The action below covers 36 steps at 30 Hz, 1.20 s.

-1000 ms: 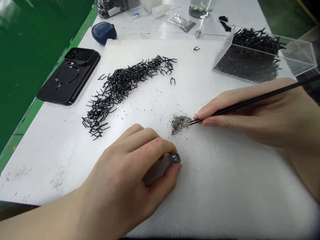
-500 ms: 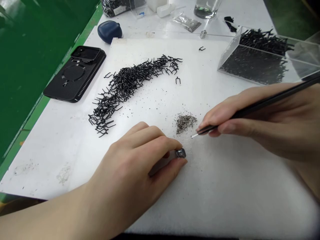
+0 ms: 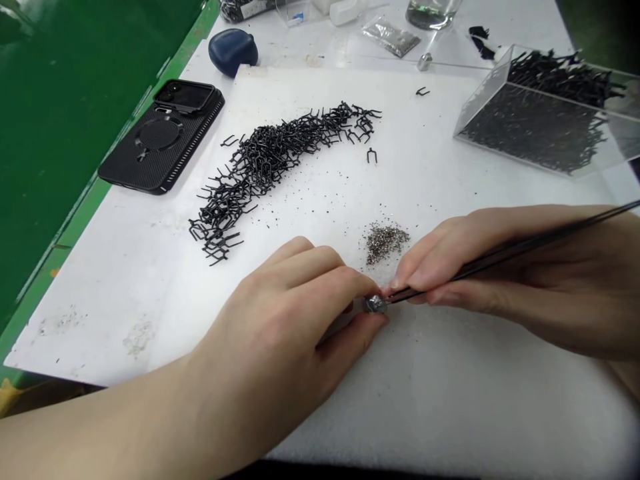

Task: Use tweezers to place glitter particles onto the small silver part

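My left hand (image 3: pixel 295 313) rests on a white foam pad (image 3: pixel 450 400) and pinches a small grey metal part (image 3: pixel 375 305) between thumb and forefinger. My right hand (image 3: pixel 510 273) grips black tweezers (image 3: pixel 505 252), whose tip touches that metal part. Just above the fingers lies a small heap of tiny silvery grains (image 3: pixel 385 240). A long curved pile of black wire clips (image 3: pixel 280 157) stretches across the pad to the upper left, with one loose clip (image 3: pixel 371 156) beside it.
A black phone (image 3: pixel 163 137) lies face down at the left, with a dark blue case (image 3: pixel 233 50) behind it. A clear box (image 3: pixel 550 113) full of black clips stands at the upper right. A glass, small bags and a loose clip (image 3: pixel 423 91) sit at the back.
My right hand has drawn the tweezers away from the heap of grains and down to the metal part in my left hand. The view has shifted slightly.
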Motion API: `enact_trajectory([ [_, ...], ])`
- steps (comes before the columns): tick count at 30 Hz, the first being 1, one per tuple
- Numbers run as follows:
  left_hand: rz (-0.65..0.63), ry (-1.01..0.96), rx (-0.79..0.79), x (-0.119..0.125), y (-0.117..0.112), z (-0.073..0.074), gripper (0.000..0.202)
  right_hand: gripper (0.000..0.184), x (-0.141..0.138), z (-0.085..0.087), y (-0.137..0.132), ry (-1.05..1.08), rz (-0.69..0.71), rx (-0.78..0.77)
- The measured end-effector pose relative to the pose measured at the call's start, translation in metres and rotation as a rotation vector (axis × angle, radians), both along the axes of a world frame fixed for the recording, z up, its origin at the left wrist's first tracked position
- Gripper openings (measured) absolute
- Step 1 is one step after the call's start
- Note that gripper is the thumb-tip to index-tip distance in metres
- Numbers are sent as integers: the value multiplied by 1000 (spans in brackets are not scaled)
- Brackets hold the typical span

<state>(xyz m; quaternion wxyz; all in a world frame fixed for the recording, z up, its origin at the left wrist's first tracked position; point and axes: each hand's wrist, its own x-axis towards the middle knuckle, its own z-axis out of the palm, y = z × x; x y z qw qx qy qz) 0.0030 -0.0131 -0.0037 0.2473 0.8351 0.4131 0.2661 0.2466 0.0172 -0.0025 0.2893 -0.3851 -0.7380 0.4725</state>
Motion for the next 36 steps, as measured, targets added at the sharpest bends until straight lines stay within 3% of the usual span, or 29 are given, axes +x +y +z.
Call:
enact_trajectory([
  [14, -18, -4, -3, -1, 2, -2, 7, 12, 1, -6, 2, 31, 30, -11],
  [25, -14, -25, 8, 0, 4, -3, 8, 26, 3, -5, 7, 144, 135, -92],
  [36, -24, -10, -5, 0, 3, -2, 8, 31, 5, -4, 8, 151, 153, -110],
])
